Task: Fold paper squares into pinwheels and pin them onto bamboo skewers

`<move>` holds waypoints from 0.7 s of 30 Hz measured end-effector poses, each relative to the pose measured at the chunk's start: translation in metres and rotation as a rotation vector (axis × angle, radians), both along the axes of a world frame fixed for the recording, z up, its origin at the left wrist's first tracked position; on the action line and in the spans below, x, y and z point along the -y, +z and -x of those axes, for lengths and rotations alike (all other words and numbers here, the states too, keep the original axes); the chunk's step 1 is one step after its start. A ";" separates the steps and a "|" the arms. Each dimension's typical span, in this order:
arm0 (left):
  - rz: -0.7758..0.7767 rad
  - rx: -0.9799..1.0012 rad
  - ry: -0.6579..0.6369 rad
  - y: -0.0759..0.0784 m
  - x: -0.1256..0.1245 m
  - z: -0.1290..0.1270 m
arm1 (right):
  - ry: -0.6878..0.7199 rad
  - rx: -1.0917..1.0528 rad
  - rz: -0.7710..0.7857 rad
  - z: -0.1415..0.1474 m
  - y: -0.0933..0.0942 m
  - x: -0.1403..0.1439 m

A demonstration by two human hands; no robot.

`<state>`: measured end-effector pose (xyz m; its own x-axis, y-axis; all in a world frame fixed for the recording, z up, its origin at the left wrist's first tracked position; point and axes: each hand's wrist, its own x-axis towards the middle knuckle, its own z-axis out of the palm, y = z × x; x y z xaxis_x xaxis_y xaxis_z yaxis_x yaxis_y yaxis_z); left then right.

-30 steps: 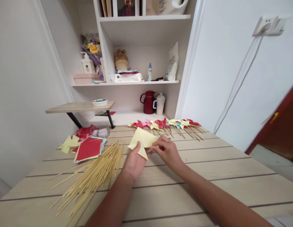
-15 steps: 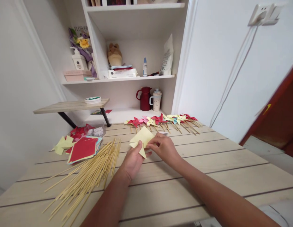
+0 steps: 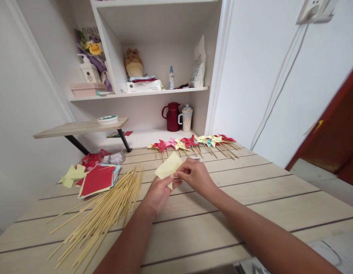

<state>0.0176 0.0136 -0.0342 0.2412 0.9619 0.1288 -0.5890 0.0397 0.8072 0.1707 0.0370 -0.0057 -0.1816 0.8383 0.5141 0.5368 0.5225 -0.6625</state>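
Paper square (image 3: pixel 168 167), pale yellow, held above wooden table (image 3: pixel 250 213), near its far middle. Left hand (image 3: pixel 158 192) supports from below, fingers curled, thumb pinching lower edge. Right hand (image 3: pixel 195 176) closed on right corner, fingertips pressed together on fold.

Judgement: crease holds best if edges aligned before pinching; keep left thumb firm so sheet does not slip.

Containers: clear plastic bag (image 3: pixel 113 156) beyond red paper stack (image 3: pixel 97 180), contents unclear. Red jug (image 3: pixel 172 117), lidded cup (image 3: pixel 186 118) on shelf; insides hidden. Bamboo skewers (image 3: pixel 108 207) loose at left.
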 end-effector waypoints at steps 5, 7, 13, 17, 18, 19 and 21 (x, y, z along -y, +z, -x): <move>0.034 -0.016 0.062 0.006 0.003 -0.002 | -0.006 0.018 0.008 -0.002 0.003 0.001; 0.038 -0.029 0.081 0.010 0.005 -0.004 | -0.007 -0.002 -0.033 -0.005 0.005 0.001; -0.002 -0.191 0.141 0.011 0.008 -0.005 | 0.026 -0.032 -0.300 -0.018 0.015 -0.001; -0.070 -0.504 0.138 0.004 0.006 -0.004 | 0.068 0.161 -0.327 -0.024 0.020 -0.001; -0.102 -0.566 0.140 0.004 0.006 -0.004 | 0.089 0.217 -0.314 -0.025 0.020 -0.002; -0.135 -0.607 0.142 0.005 0.007 -0.004 | 0.113 0.266 -0.300 -0.025 0.018 -0.003; -0.179 -0.635 0.148 0.009 0.008 -0.003 | 0.158 0.322 -0.269 -0.025 0.015 -0.005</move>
<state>0.0205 0.0054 -0.0248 0.1902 0.9676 0.1663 0.0128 -0.1718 0.9850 0.1958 0.0424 0.0091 -0.4828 0.6314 0.6069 0.5931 0.7456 -0.3039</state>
